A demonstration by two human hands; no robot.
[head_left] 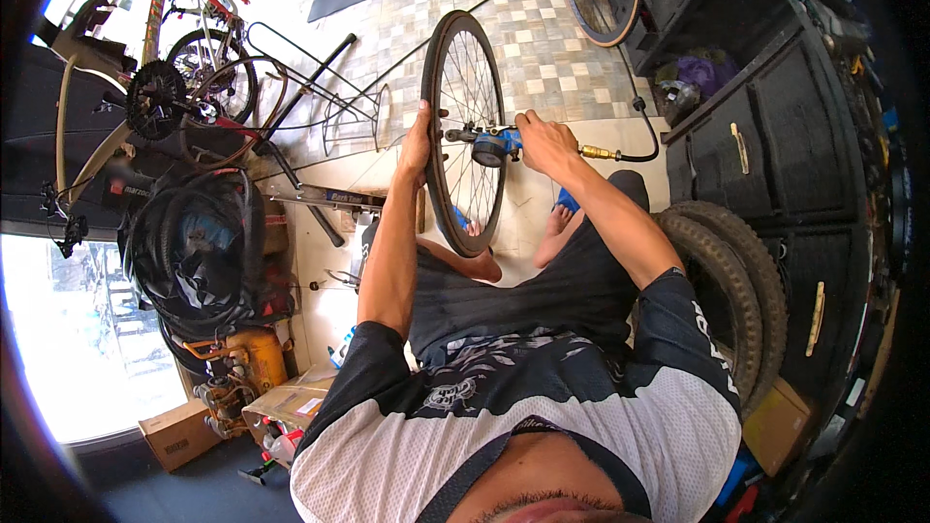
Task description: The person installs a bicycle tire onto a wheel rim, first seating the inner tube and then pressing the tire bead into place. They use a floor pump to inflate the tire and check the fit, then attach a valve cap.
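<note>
A bicycle wheel (434, 196) with a black tyre stands upright before me, above the floor between my legs. My left hand (417, 143) is closed round the tyre's left side. A blue tyre inflator gun (506, 142) with a round black gauge (488, 152) is gripped in my right hand (548, 143). Its head reaches past the spokes to the tyre's inner side, near my left hand; whether it sits on the valve I cannot tell. From the gun's other end, a brass fitting (600, 152) leads into a black air hose (652, 136).
Bicycle frames (155, 10) and a black wire stand (354, 116) stand at the far left. Coiled black tyres (194, 242) hang left, above an orange compressor (257, 363). Two knobbly tyres (722, 281) lean against black drawers (814, 145) on the right. Another wheel (605, 29) is far right.
</note>
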